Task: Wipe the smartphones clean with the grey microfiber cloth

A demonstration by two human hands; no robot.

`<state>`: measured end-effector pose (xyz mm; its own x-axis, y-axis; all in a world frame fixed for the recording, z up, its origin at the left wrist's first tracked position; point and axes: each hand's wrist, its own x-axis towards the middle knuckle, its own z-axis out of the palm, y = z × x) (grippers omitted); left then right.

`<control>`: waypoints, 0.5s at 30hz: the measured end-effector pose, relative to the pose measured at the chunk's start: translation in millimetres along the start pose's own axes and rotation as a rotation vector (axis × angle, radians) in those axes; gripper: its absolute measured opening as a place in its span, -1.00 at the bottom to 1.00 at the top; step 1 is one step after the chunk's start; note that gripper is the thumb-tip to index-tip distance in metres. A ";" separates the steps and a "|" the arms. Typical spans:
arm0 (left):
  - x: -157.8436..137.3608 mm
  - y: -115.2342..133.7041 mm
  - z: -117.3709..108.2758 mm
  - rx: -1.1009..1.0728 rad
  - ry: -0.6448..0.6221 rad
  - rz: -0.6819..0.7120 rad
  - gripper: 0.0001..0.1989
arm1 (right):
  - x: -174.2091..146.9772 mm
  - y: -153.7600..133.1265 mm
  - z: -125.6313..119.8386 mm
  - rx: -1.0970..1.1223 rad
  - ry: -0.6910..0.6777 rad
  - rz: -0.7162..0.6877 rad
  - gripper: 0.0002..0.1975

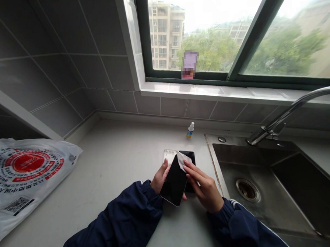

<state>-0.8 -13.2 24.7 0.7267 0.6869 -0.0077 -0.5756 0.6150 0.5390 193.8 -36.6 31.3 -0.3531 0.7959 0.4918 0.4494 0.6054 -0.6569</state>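
My left hand grips a black-screened smartphone by its left edge, tilted above the counter, with fingers passing beneath it. In my right hand a small white cloth is pressed by the fingertips against the upper right corner of the screen. Behind the phone lies a clear phone case with camera cutouts, partly covered. A second dark, flat, rectangular object rests on the counter under my right hand, mostly hidden; I cannot tell what it is.
A small spray bottle stands near the back of the pale counter. To the right is a steel sink with a curved faucet. A printed white plastic bag lies at left. Tiled wall and a window are behind.
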 end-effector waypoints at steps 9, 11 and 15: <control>0.6 14.1 5.8 0.128 0.214 0.037 -0.22 | -0.2 2.7 -1.2 0.123 0.241 0.227 -0.74; 0.9 19.3 3.4 0.135 0.373 0.075 -0.23 | -0.1 2.9 -1.2 0.133 0.262 0.281 -0.75; 2.1 29.1 -2.6 0.143 0.596 0.245 -0.29 | 0.3 2.2 -1.0 0.165 0.260 0.329 -0.77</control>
<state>-17.0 7.1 38.2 0.2253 0.9226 -0.3130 -0.6126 0.3839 0.6908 195.6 -35.0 30.7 0.0138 0.9349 0.3546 0.3591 0.3264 -0.8744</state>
